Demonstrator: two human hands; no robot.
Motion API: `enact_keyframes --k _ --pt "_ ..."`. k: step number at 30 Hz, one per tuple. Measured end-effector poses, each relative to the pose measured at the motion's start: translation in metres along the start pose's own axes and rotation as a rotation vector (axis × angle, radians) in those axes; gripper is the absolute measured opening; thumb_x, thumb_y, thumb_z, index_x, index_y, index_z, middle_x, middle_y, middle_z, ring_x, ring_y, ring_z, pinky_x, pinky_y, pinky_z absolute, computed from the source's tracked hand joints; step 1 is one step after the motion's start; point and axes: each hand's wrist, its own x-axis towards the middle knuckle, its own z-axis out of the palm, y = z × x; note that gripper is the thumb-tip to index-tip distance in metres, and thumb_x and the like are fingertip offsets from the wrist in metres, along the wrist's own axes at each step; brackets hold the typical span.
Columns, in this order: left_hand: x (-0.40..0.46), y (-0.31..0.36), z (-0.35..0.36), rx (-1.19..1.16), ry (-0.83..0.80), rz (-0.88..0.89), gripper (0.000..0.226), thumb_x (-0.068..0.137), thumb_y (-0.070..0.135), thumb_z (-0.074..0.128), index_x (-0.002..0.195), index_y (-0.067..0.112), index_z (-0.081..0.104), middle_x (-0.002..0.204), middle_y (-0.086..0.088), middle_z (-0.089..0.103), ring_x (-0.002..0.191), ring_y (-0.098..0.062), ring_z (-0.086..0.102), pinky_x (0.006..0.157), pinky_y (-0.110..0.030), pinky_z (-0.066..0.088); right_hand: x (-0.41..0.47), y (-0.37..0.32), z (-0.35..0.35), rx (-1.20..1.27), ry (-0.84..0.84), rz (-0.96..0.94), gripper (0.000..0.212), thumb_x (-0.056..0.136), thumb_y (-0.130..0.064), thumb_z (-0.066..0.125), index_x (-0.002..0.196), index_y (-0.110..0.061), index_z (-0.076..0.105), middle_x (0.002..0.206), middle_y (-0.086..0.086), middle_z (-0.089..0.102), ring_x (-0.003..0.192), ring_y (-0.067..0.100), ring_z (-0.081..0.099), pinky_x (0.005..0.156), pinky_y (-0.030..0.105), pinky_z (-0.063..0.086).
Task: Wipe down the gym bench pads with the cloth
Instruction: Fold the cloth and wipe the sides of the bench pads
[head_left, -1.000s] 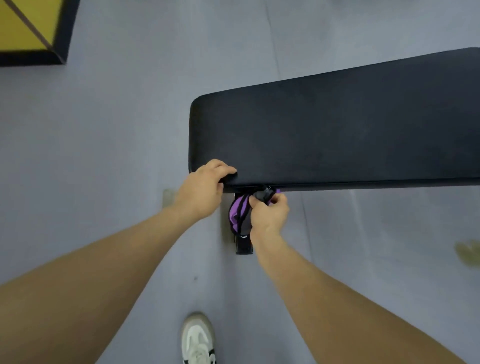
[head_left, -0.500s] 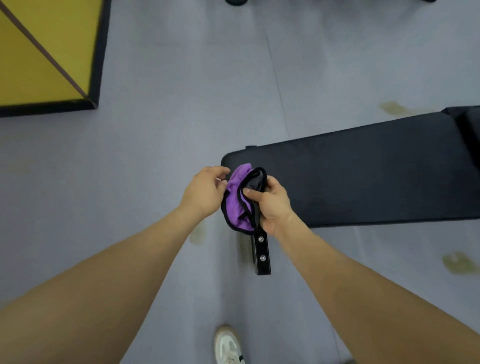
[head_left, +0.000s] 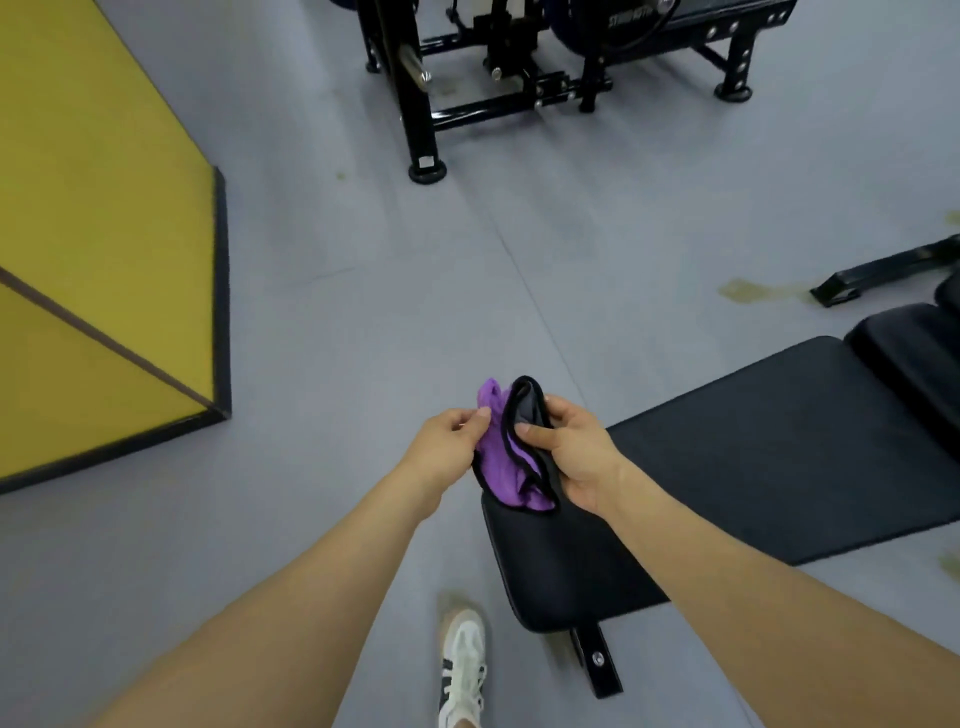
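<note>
The hands and the purple cloth have come up off the bench's edge, above the near end of the black bench pad. Grey floor lies open all around. The right hand grips the cloth; the left hand pinches its side.

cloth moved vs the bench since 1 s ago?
Yes. The cloth was tucked under the bench pad's near edge; now both hands hold it up above the pad's end.
</note>
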Motion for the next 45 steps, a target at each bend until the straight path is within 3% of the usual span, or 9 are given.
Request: enact_keyframes --k 3,7,16,26,32,35,39,42,45 --pt "0.042 0.037 -0.023 -0.053 -0.014 -0.033 0.041 0.089 0.041 0.057 0.110 0.006 0.061 0.110 -0.012 0.068 0.099 -0.022 0.064 0.096 -0.040 0.050 0.041 -0.030 0.022 0.020 -0.039 -0.023 0.025 0.091 0.011 0.047 0.100 -0.007 0.061 0.094 0.011 0.066 0.084 0.024 0.064 0.084 0.033 0.053" --pt "0.087 0.078 -0.055 -0.140 -0.080 -0.080 0.027 0.093 0.028 0.055 0.108 0.006 0.058 0.101 -0.010 0.066 0.083 -0.017 0.063 0.073 -0.024 0.051 0.091 -0.060 0.049 0.086 0.024 -0.003 0.024 0.091 0.010 0.047 0.096 -0.009 0.062 0.089 0.010 0.067 0.075 0.019 0.067 0.072 0.027 0.057" --pt "0.185 0.174 -0.091 -0.096 -0.042 0.019 0.016 0.096 0.009 0.048 0.089 0.017 0.060 0.094 -0.006 0.064 0.085 -0.020 0.058 0.077 -0.030 0.048 0.180 -0.141 0.070 0.155 0.119 0.046 0.016 0.089 -0.015 0.062 0.099 -0.003 0.063 0.090 0.010 0.069 0.080 0.020 0.066 0.076 0.029 0.055" --pt "0.293 0.332 -0.078 0.012 -0.465 0.081 0.015 0.095 0.017 0.049 0.088 0.014 0.062 0.085 0.001 0.063 0.078 -0.010 0.059 0.070 -0.023 0.050 0.285 -0.244 0.061 -0.444 0.328 0.024 0.018 0.093 -0.004 0.046 0.099 0.002 0.062 0.088 0.011 0.060 0.080 0.021 0.053 0.072 0.031 0.042" --pt "0.344 0.388 0.001 0.260 -0.766 0.216 0.036 0.093 -0.005 0.042 0.110 0.021 0.061 0.099 0.003 0.069 0.090 -0.009 0.066 0.078 -0.018 0.053 0.294 -0.309 0.005 -0.345 0.470 -0.055 0.022 0.093 -0.001 0.043 0.108 0.000 0.060 0.094 0.008 0.060 0.085 0.019 0.055 0.073 0.025 0.045" --pt "0.370 0.401 0.064 0.521 -0.823 0.370 0.040 0.090 0.008 0.058 0.127 0.022 0.053 0.127 -0.001 0.056 0.120 -0.016 0.051 0.096 -0.026 0.043 0.286 -0.331 -0.053 -0.279 0.599 -0.043 0.030 0.086 0.007 0.041 0.110 0.004 0.059 0.093 0.010 0.058 0.083 0.021 0.053 0.075 0.032 0.043" --pt "0.388 0.424 0.165 0.672 -1.000 0.489 0.069 0.074 0.025 0.076 0.134 0.027 0.041 0.134 0.003 0.044 0.122 -0.009 0.048 0.099 -0.027 0.043 0.270 -0.362 -0.136 -0.148 0.675 -0.048 0.039 0.076 0.010 0.045 0.110 0.001 0.060 0.095 0.013 0.062 0.087 0.025 0.058 0.080 0.038 0.049" --pt "0.395 0.445 0.248 0.551 -1.116 0.376 0.042 0.086 0.025 0.065 0.124 0.030 0.046 0.130 -0.001 0.054 0.114 -0.011 0.057 0.097 -0.027 0.048 0.256 -0.389 -0.200 -0.127 0.699 -0.062 0.058 0.066 0.007 0.042 0.119 -0.009 0.059 0.114 0.016 0.064 0.104 0.026 0.058 0.087 0.035 0.047" --pt "0.392 0.464 0.325 0.495 -1.169 0.308 0.028 0.093 0.021 0.054 0.119 0.028 0.047 0.121 -0.001 0.061 0.107 -0.015 0.061 0.091 -0.027 0.050 0.232 -0.416 -0.252 -0.146 0.705 -0.047 0.069 0.077 0.020 0.031 0.133 -0.016 0.047 0.115 0.008 0.060 0.101 0.020 0.055 0.076 0.021 0.045"
